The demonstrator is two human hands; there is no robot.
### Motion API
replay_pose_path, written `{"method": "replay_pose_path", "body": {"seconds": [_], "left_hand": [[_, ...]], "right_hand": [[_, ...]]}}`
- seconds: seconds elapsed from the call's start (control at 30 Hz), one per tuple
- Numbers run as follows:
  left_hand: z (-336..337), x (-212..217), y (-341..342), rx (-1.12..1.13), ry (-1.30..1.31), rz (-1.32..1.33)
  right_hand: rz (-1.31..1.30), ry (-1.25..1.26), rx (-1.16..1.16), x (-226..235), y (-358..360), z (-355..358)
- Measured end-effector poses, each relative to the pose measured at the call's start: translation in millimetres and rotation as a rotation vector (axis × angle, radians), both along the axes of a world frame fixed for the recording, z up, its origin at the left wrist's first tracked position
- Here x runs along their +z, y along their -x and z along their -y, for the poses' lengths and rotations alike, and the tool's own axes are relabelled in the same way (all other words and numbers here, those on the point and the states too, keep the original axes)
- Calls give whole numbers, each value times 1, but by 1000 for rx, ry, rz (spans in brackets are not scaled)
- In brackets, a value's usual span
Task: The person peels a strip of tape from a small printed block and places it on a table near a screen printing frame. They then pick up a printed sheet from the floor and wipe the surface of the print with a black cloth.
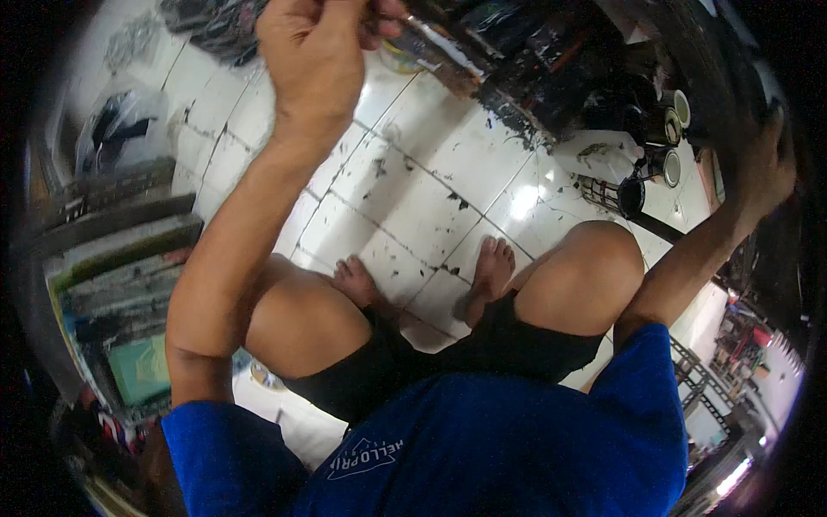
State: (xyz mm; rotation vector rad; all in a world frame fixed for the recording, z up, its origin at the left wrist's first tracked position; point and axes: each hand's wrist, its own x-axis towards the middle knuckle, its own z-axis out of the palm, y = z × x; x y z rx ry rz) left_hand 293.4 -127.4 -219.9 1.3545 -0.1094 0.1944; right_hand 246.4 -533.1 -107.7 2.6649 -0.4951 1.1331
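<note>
My left hand point(314, 56) is raised at the top, its fingers curled in beside a dark, ink-stained bar point(444, 52) with a pale streak. Whatever sits inside those fingers is cut off by the upper edge. Far to the right, my right hand point(762, 172) lies against a broad dark frame point(736, 95), with its fingers bent around the edge and partly lost in shadow. Both arms are spread wide, one on each side of my bent knees.
Stained white floor tiles point(388, 189) lie below. Open cans point(668, 168), a white plastic container point(603, 153) and a black basket point(603, 194) stand right. Framed screens point(129, 327) lean at left near a clear plastic bag point(125, 129). Dark rags point(220, 26) lie at upper left.
</note>
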Motion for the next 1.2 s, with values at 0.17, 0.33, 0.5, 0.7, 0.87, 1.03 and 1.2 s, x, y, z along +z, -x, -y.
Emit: {"method": "replay_pose_path", "body": {"seconds": [0.17,0.33,0.5,0.7,0.87,1.03,1.2], "left_hand": [[-25,-1,25,55,-97,-115],[-70,2,69,351,-295,-209],[-71,38,173,574,-448,-541],[-53,136,318,370,-535,-711],[-81,243,358,522,-364,-797],[-165,298,374,621,-252,-857],[-254,311,384,498,-382,-975]], "right_hand": [[33,-69,195,10,1,3],[-6,-11,159,0,8,21],[-257,12,203,28,51,9],[-849,-346,539,122,136,-62],[-1329,-731,332,168,216,-55],[-1421,-1013,160,212,266,-54],[-1157,-1304,-92,240,301,-67]]}}
